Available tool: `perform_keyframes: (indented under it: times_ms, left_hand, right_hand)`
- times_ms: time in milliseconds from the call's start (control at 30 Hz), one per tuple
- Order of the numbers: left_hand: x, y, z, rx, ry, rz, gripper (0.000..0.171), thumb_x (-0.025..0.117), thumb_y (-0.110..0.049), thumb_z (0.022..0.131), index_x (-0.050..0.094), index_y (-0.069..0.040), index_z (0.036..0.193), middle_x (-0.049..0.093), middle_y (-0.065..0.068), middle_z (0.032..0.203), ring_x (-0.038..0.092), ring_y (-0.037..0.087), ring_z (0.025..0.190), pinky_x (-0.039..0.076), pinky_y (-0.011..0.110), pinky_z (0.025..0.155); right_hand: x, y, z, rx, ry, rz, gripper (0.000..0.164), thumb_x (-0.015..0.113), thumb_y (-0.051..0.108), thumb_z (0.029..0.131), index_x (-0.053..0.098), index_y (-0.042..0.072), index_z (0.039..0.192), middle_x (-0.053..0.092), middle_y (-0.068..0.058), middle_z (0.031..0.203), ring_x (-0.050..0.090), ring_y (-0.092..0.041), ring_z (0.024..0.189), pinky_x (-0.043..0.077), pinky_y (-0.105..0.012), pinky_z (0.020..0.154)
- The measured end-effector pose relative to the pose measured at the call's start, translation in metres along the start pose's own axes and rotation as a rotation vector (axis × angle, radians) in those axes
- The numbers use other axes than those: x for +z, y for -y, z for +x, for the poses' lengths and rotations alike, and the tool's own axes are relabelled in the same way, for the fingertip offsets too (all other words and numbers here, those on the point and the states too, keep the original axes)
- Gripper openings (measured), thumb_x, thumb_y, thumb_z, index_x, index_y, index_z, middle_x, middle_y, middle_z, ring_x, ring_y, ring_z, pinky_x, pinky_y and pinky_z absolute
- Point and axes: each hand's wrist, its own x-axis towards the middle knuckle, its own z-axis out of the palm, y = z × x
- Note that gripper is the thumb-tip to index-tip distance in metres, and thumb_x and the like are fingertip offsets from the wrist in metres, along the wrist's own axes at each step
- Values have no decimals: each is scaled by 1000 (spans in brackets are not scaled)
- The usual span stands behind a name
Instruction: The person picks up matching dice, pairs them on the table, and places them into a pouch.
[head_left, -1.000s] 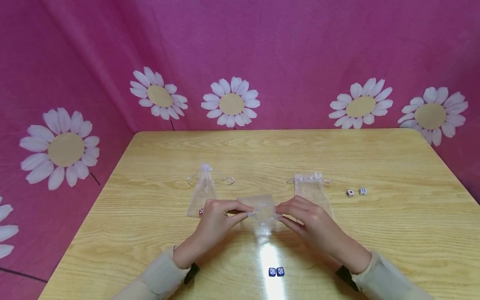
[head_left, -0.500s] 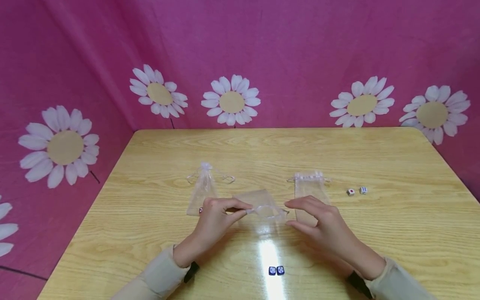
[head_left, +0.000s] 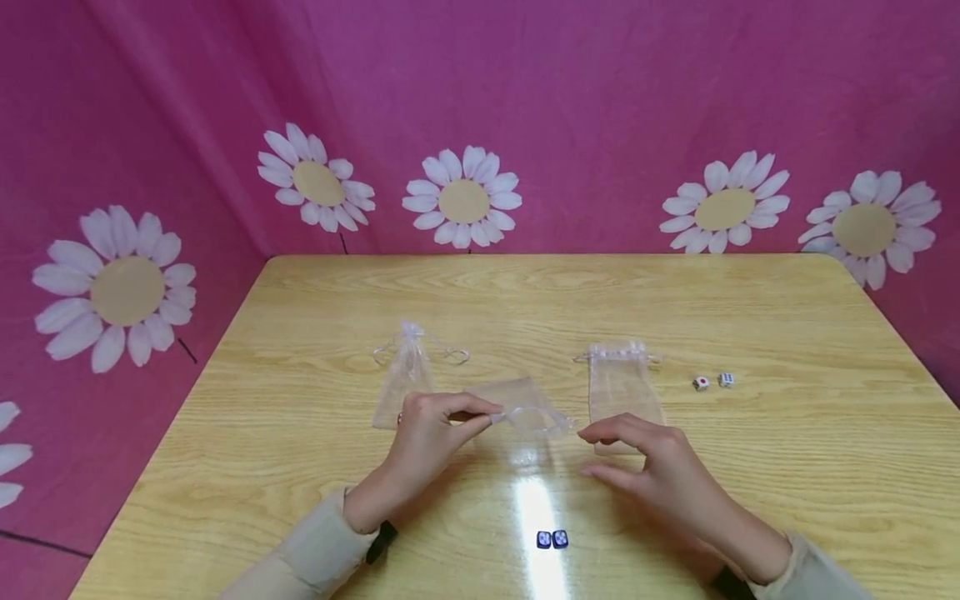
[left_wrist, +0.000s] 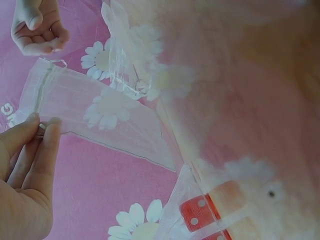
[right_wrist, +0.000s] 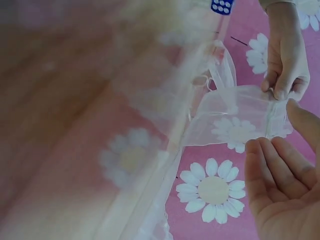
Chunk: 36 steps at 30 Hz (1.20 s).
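My left hand (head_left: 429, 437) pinches the mouth edge of a sheer white organza drawstring bag (head_left: 517, 396) between thumb and fingers. The bag's mouth gapes a little, and its body slants away over the table. In the left wrist view the same bag (left_wrist: 100, 107) hangs from the left fingertips. My right hand (head_left: 660, 475) is just right of the bag, fingers relaxed and parted from the thumb, holding nothing. Two dark blue dice (head_left: 552, 539) lie side by side near the front. Another organza bag (head_left: 408, 375), cinched at its neck, has red dice (left_wrist: 200, 212) inside, mostly hidden by the left hand.
A third organza bag (head_left: 624, 387) lies flat behind the right hand. To its right sit two white dice (head_left: 712, 382). The wooden table (head_left: 300, 300) meets a pink curtain (head_left: 570, 92) printed with daisies at the back and sides.
My right hand has let go of the bag's mouth and drawn back to the right and nearer. The left hand keeps its pinch; the bag's free side has sagged and swung rightward.
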Motion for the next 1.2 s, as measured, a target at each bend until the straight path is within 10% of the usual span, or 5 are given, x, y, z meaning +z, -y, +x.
perform_keyframes:
  times_ms: [300, 767, 1200]
  left_hand:
    - [-1, 1, 1, 6, -4, 10, 8, 77, -2, 79, 79, -6, 86, 78, 7, 83, 76, 16, 76, 58, 13, 69]
    - [-2, 0, 1, 2, -3, 11, 8, 77, -2, 80, 79, -5, 86, 78, 8, 83, 76, 16, 75, 59, 15, 69]
    - [0, 0, -1, -4, -3, 5, 7, 77, -4, 80, 79, -6, 86, 78, 7, 83, 76, 16, 75, 58, 13, 69]
  right_hand:
    - [5, 3, -14, -100, 165, 50, 30, 85, 9, 71, 71, 10, 97, 74, 0, 91, 68, -9, 83, 49, -5, 82]
    - [11, 24, -22, 26, 509, -21, 20, 71, 32, 90, 70, 17, 104, 66, 13, 98, 59, 2, 91, 56, -23, 77]
    - [27, 28, -25, -215, 390, -143, 17, 82, 20, 77, 70, 19, 89, 61, 13, 84, 54, 5, 79, 45, -5, 67]
